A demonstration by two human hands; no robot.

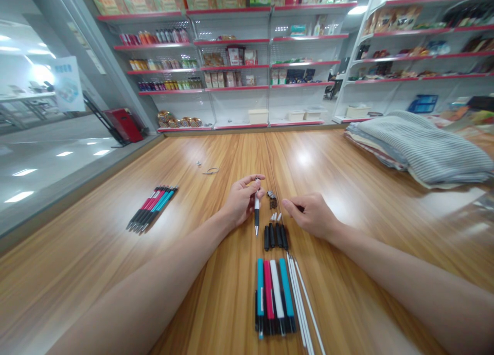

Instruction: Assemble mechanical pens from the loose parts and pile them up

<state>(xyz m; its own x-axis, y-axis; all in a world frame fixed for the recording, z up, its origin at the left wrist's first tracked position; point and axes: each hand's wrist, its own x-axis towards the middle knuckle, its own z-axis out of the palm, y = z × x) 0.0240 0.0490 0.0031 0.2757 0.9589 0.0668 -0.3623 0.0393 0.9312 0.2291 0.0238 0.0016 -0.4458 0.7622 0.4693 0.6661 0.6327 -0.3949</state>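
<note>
A white ballpoint pen (257, 207) with a black grip and metal tip points down between the fingers of my left hand (242, 198). To its right, my right hand (313, 213) is closed with thumb against fingers; whatever it may hold is hidden. Between the hands lie small metal parts (272, 199), short white pieces (276, 217) and several black grips (276, 236). Nearer to me, turquoise, pink and white pen barrels (274, 288) with dark clips lie side by side. Several thin white refills (303, 303) rest along their right side.
A row of pink and turquoise pens (152, 208) lies at the left of the wooden table (216, 303). A thin ring-like item (210, 171) lies farther back. Folded striped cloth (420, 144) is piled at the right. Stocked shelves (231, 41) stand behind the table.
</note>
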